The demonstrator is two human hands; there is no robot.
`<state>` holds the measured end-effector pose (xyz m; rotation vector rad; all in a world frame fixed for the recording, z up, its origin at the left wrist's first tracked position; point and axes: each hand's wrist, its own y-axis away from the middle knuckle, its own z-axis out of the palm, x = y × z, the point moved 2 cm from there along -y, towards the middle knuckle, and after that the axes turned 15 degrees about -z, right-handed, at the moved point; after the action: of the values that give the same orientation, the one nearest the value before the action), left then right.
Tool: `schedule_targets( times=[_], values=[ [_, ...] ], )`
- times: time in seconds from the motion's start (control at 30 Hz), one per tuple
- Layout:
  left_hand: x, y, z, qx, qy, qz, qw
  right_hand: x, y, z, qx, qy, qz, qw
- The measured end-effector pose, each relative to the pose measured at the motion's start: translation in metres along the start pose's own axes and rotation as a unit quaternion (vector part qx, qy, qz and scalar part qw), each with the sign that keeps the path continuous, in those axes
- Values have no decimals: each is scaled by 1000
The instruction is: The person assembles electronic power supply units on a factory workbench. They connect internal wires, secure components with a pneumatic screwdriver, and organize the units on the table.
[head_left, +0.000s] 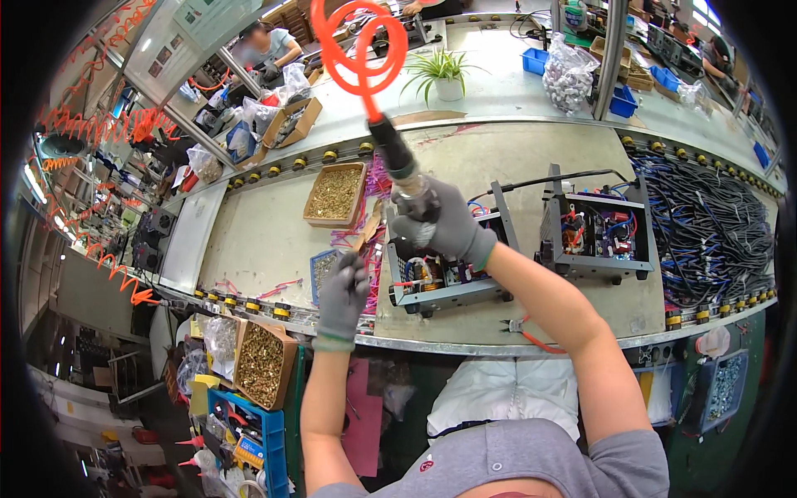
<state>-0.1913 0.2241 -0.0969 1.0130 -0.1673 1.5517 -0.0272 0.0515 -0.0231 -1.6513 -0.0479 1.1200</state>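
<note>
My right hand, in a grey glove, is wrapped round an air screwdriver that hangs from an orange coiled hose. The tool is over the left end of an open-topped metal-cased device with wires and boards inside. My left hand, also gloved, is beside a small blue tray of screws. Its fingers are pinched together, and whatever they may hold is too small to make out. Behind that tray is a cardboard box of brass-coloured fasteners.
A second open device stands to the right, beside a heap of black cables. Red-handled pliers lie at the near edge. A potted plant stands on the far bench. One co-worker sits at the far left.
</note>
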Motion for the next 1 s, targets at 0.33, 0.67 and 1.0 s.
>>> schedule_targets(
  times=[0.33, 0.67, 1.0],
  values=[
    [-147, 102, 25, -73, 94, -190, 975, -97, 24, -13, 141, -245, -2, 959],
    [-151, 77, 88, -148, -21, -219, 964, -156, 105, -41, 268, -234, 16, 934],
    [-167, 73, 98, -259, 239, -279, 894, -148, 106, -40, 247, -197, -59, 947]
  ],
)
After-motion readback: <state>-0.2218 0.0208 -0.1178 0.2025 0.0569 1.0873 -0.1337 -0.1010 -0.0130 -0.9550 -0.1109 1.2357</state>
